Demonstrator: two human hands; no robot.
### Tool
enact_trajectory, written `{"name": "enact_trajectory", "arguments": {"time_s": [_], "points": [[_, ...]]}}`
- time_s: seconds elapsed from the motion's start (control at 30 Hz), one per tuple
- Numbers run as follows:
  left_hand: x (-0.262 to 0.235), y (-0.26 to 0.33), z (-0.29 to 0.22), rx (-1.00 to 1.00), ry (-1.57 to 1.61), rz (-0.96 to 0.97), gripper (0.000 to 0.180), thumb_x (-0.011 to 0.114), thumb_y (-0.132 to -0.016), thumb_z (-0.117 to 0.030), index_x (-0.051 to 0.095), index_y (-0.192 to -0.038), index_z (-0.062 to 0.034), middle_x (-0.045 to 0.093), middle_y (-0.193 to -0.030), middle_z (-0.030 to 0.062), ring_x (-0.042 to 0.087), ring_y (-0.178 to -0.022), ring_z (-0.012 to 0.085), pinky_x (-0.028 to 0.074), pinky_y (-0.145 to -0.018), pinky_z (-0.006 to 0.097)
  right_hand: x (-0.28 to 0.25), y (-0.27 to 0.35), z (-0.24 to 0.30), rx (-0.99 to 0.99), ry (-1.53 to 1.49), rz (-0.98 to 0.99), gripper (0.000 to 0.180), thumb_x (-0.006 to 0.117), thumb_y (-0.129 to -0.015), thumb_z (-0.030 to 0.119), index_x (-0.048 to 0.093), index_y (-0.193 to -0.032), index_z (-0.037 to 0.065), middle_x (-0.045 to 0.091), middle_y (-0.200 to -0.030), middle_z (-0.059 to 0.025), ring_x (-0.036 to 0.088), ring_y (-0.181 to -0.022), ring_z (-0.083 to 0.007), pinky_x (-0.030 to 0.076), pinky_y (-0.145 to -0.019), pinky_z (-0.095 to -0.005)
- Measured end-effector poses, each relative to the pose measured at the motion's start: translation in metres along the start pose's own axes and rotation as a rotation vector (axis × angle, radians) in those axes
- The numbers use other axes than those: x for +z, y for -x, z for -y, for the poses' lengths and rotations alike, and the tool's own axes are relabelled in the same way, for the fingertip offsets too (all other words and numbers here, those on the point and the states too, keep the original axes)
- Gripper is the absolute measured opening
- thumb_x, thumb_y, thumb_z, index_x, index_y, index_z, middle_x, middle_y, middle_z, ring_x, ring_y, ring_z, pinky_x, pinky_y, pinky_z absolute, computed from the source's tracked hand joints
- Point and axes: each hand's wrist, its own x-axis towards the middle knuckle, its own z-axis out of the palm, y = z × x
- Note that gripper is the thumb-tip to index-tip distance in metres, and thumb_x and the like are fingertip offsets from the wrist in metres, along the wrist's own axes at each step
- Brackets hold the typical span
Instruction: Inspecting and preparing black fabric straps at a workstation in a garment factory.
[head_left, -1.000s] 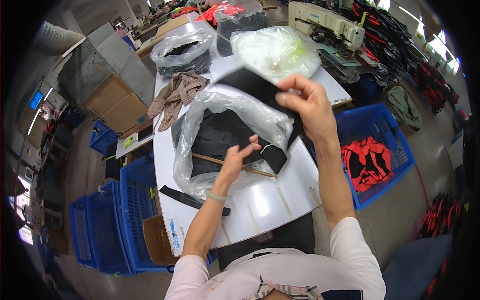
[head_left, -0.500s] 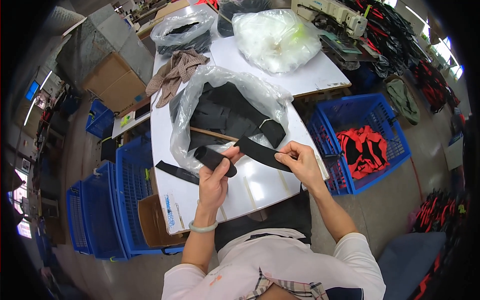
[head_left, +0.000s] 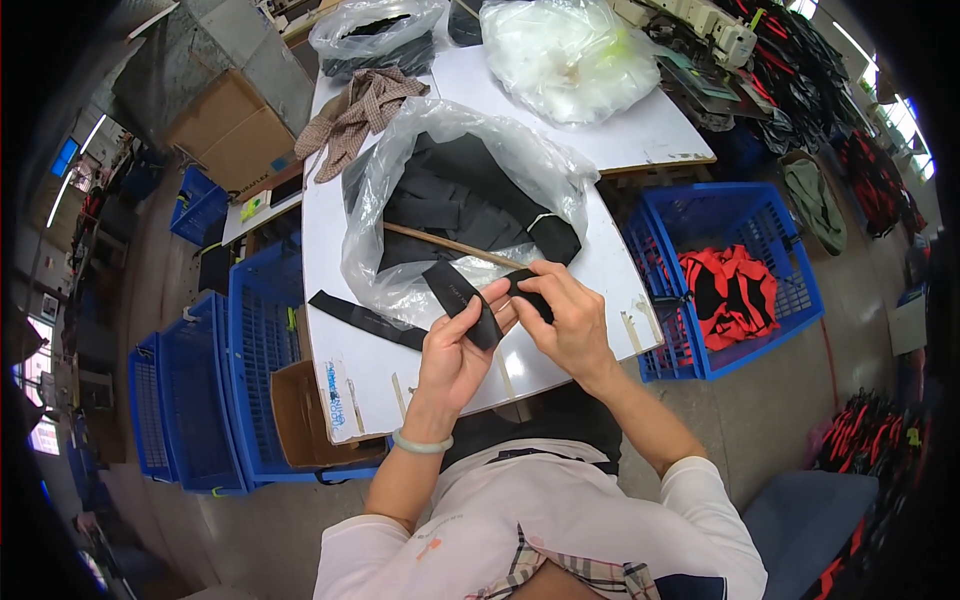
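- Black fabric strip [head_left: 470, 300] held at frame centre, just above the bench [head_left: 560, 350] edge.
- Left hand [head_left: 455, 350] closed on its lower end; right hand [head_left: 565, 320] pinching the upper end.
- Strip best kept taut and flat while aligned.
- Clear bag of black pieces [head_left: 455, 200] just behind.

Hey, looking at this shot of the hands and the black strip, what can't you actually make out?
Head view only:
- Black strip: its right part is covered by the right hand; its full length is unclear.
- Left hand: the palm faces away from the camera.
- Clear bag: the black pieces inside merge, so no count.
- Wooden stick: its far end is lost under the bag.
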Motion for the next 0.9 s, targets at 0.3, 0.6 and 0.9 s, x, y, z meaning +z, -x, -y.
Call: {"name": "enact_trajectory", "arguments": {"time_s": [0.3, 0.6, 0.9], "points": [[0.000, -0.001, -0.011, -0.044, 0.307, -0.027, 0.018, 0.041, -0.096, -0.013, 0.049, -0.092, 0.0026, 0.040, -0.131, 0.0328, 0.040, -0.126, 0.0396, 0.031, -0.109, 0.043, -0.025, 0.004, 0.012, 0.116, -0.332, 0.107, 0.010, 0.068, -0.073, -0.001, 0.062, -0.081, -0.004, 0.061, -0.091, -0.0136, 0.062, -0.074, -0.0234, 0.049, -0.065, -0.0285], [0.004, -0.007, -0.002, 0.091, 0.278, -0.180, 0.023, 0.046, -0.094, -0.005, 0.039, -0.111, 0.0094, 0.043, -0.129, 0.0310, 0.045, -0.123, 0.0347, 0.035, -0.108, 0.040, -0.007, 0.007, 0.028, -0.094, -0.172, 0.005, 0.012, 0.069, -0.067, -0.004, 0.060, -0.076, -0.003, 0.057, -0.082, -0.0097, 0.058, -0.069, -0.0221, 0.047, -0.058, -0.0295], [0.010, -0.010, 0.005, 0.262, 0.122, -0.223, 0.041, 0.045, -0.095, -0.008, 0.025, -0.124, 0.0131, 0.042, -0.130, 0.0298, 0.044, -0.123, 0.0330, 0.038, -0.105, 0.038, 0.018, 0.007, 0.030, -0.201, -0.058, -0.020, 0.014, 0.068, -0.064, -0.004, 0.057, -0.072, -0.002, 0.055, -0.078, -0.0089, 0.053, -0.065, -0.0221, 0.044, -0.050, -0.0304]]}}
